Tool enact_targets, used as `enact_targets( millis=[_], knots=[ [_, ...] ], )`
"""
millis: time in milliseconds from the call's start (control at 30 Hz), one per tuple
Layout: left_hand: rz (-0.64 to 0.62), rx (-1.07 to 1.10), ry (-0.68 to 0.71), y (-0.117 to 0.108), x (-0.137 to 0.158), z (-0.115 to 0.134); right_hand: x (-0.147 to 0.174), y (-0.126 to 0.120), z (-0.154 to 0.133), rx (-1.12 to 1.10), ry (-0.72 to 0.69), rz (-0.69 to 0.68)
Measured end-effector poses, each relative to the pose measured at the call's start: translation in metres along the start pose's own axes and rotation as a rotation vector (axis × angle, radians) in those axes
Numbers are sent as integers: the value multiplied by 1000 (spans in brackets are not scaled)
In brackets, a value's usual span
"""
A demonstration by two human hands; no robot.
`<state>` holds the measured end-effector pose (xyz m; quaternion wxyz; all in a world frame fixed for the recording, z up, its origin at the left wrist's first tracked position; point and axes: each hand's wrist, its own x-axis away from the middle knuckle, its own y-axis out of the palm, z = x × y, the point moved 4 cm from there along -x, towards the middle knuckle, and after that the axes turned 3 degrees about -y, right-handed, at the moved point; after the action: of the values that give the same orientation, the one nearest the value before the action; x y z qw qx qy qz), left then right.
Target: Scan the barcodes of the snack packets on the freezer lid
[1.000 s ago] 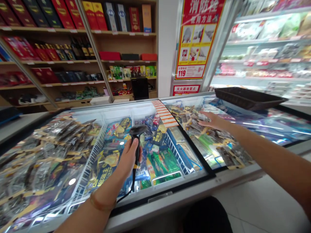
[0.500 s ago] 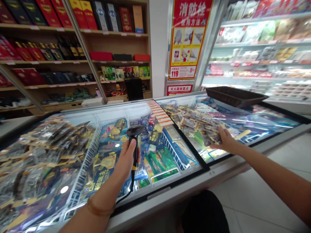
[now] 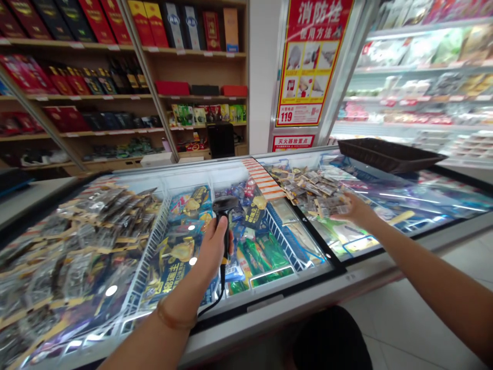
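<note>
Our right hand (image 3: 358, 211), thumb and fingers apart, has gathered the packets (image 3: 321, 186) farther left; we judge them bunched tighter. Our left hand (image 3: 214, 245) stays clamped round the scanner (image 3: 225, 204).

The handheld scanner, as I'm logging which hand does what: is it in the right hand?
No, the left hand grips the handheld scanner, while the right hand is at the packets.
</note>
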<state>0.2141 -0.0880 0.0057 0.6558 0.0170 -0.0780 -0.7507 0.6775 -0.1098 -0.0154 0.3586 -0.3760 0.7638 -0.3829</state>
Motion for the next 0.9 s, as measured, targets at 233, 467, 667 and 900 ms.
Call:
enact_targets(
  millis=[233,467,667,900],
  knots=[
    [0,34,-6,0,1,1,3,-15,-29,-728,98,-53],
    [1,37,22,1,-2,-4,-11,-4,-172,-914,-277,-82],
    [-8,15,42,0,-2,-7,-24,73,-275,-904,-520,-198],
    [-9,4,26,2,-2,-7,-27,140,-281,-1044,-412,-330]
  ],
)
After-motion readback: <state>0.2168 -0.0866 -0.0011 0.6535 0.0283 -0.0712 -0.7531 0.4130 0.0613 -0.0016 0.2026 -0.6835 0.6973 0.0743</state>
